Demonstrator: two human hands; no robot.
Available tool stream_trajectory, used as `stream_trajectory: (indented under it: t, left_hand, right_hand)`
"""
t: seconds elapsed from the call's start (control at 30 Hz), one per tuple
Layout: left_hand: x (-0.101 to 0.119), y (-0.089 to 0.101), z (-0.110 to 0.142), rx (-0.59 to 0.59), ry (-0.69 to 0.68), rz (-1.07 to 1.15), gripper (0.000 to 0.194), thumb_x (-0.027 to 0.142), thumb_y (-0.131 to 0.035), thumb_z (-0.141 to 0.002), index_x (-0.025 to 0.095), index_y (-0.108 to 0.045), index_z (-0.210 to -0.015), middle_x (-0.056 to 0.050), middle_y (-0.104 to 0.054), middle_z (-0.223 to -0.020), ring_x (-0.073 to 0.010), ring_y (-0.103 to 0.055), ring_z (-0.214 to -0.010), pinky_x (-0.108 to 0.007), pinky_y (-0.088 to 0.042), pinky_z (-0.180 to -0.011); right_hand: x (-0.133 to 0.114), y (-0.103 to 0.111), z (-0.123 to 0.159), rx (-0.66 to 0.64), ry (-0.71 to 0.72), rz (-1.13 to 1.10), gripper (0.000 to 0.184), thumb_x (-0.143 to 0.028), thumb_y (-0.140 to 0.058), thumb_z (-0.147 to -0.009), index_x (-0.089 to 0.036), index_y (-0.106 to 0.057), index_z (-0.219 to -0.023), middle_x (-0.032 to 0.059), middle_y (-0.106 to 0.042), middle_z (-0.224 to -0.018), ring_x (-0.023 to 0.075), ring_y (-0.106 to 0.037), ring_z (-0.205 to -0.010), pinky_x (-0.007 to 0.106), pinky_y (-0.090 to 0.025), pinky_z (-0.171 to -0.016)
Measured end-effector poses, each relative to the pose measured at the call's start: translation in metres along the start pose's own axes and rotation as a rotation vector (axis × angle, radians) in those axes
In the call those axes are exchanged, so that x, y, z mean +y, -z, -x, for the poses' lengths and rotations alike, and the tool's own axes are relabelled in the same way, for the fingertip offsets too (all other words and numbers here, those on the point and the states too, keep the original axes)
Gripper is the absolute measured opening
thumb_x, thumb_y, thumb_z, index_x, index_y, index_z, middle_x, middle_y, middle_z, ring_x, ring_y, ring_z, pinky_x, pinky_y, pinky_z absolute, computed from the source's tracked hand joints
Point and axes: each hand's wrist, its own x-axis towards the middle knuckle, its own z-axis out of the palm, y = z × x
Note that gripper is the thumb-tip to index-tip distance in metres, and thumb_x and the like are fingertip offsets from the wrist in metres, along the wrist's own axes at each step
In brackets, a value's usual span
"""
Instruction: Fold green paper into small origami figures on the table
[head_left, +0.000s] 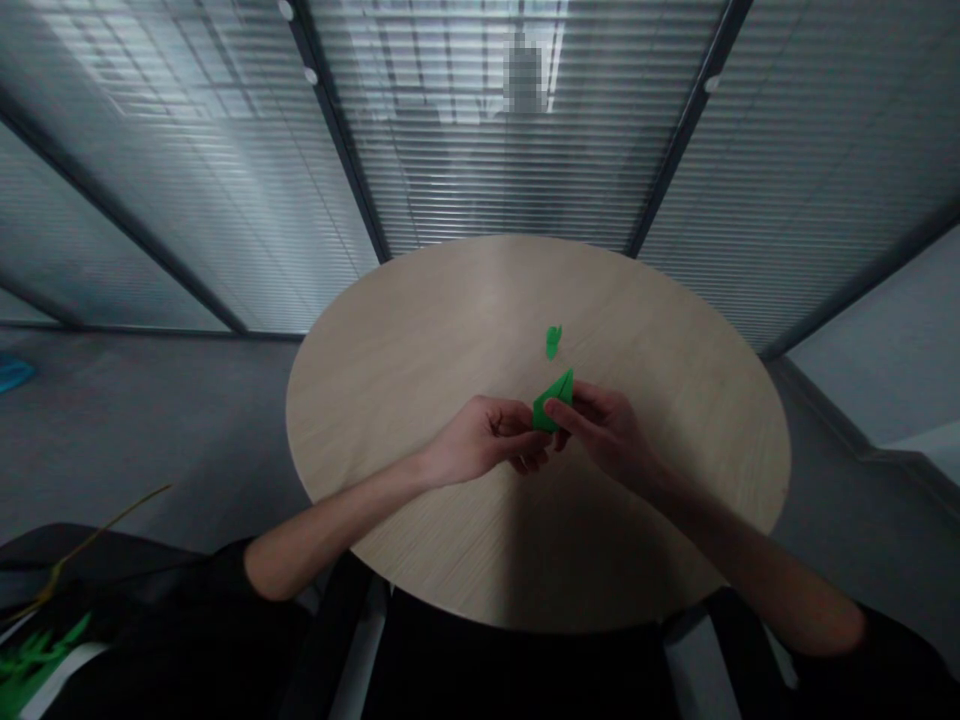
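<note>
Bare forearms (337, 530) cross a round table (465, 330) — both hands' fingers (510, 420) pinch folded green paper (553, 405).

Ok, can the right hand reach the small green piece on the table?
Probably yes: the small green piece lies just beyond the right hand, but that hand holds the folded green paper, which it would likely release first.

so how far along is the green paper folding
A small folded green paper piece lies on the round wooden table, looking done. In hand, a pointed green paper fold is pinched between the left hand and right hand. Left: that fold looks plain, so more folding seems likely, though how much cannot be told.
</note>
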Motion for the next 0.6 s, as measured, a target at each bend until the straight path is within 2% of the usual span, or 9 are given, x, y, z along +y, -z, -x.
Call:
stream_trajectory:
  t: [0.33,0.6]
  left_hand:
    - [-0.003,0.0014,0.0003,-0.044,0.04,0.034,0.034,0.042,-0.079,-0.085,0.01,-0.067,-0.087,-0.005,-0.073,-0.074,-0.0117,-0.069,-0.06,-0.022,-0.056,-0.058]
    - [-0.0042,0.0015,0.0005,-0.059,0.009,0.024,0.029,0.038,-0.075,-0.089,0.011,-0.065,-0.086,-0.005,-0.073,-0.075,-0.0118,-0.069,-0.062,-0.022,-0.056,-0.058]
  right_hand:
    - [-0.002,0.0021,-0.0013,0.061,-0.016,0.052,0.041,-0.053,-0.072,-0.085,-0.018,-0.065,-0.066,-0.0014,-0.06,-0.057,0.0096,-0.054,-0.048,0.022,-0.044,-0.043]
    - [-0.0005,0.004,-0.0031,-0.021,-0.082,-0.032,0.04,-0.055,-0.073,-0.083,-0.018,-0.064,-0.071,-0.0024,-0.061,-0.06,0.0082,-0.054,-0.047,0.02,-0.045,-0.042]
